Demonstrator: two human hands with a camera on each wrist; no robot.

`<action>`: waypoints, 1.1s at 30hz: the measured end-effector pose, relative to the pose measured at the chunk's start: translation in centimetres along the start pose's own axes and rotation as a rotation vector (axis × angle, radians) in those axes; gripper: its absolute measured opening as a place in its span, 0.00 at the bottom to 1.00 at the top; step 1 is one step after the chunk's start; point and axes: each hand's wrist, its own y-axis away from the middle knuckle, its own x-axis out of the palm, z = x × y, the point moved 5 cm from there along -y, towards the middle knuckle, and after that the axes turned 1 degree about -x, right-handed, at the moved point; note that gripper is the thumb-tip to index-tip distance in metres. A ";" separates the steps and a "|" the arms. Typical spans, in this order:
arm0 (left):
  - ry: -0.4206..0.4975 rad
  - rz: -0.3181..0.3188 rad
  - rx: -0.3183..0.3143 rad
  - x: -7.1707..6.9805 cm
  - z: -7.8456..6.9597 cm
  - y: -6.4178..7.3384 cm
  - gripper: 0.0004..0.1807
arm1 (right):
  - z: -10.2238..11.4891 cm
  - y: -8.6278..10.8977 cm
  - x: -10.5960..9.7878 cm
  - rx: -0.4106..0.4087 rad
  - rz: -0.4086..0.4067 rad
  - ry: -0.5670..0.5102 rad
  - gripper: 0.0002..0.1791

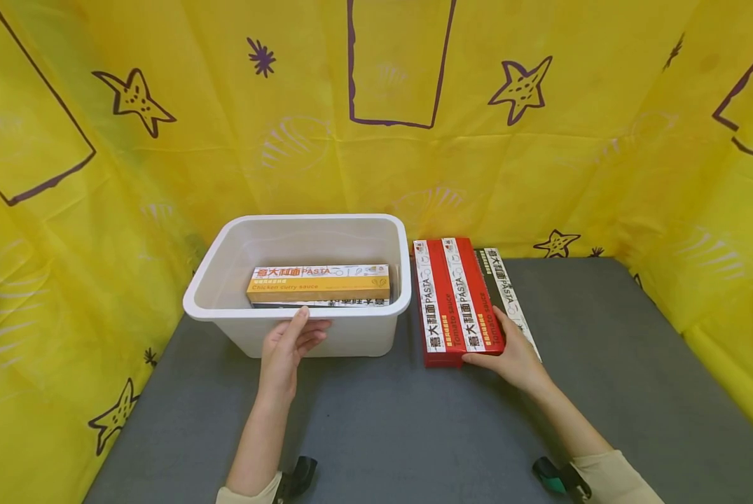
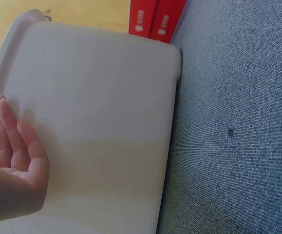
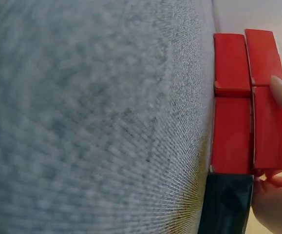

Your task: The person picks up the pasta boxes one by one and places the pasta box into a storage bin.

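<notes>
A white plastic bin (image 1: 237,308) stands at the centre left; inside lies a yellow chicken curry pasta box (image 1: 319,283) on top of a black-and-white one. My left hand (image 1: 288,346) holds the bin's front rim, thumb over the edge and fingers against the outer wall (image 2: 102,112). Right of the bin, red tomato sauce pasta boxes (image 1: 436,301) are stacked in two layers, two side by side. My right hand (image 1: 517,357) grips the upper right red box (image 3: 271,131), thumb at its near end and fingers along its right side, partly hidden.
A black-and-white pasta box (image 1: 508,294) lies flat against the right side of the red stack, lower than its top. Yellow patterned cloth (image 1: 376,168) walls in the back and sides of the dark grey table (image 1: 376,434).
</notes>
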 end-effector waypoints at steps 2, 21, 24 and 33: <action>0.002 0.001 0.000 0.0 0.0 0.0 0.18 | 0.0 0.0 -0.1 -0.009 -0.012 0.026 0.63; 0.000 0.004 0.003 -0.1 0.1 0.0 0.18 | 0.3 0.4 -1.4 0.113 -0.047 0.063 0.60; 0.001 0.007 0.007 -0.1 0.1 0.0 0.17 | 0.4 0.5 -1.7 0.132 -0.061 0.030 0.60; 0.004 0.005 0.003 0.0 0.0 0.0 0.17 | 0.8 0.9 -2.2 0.149 -0.080 0.001 0.59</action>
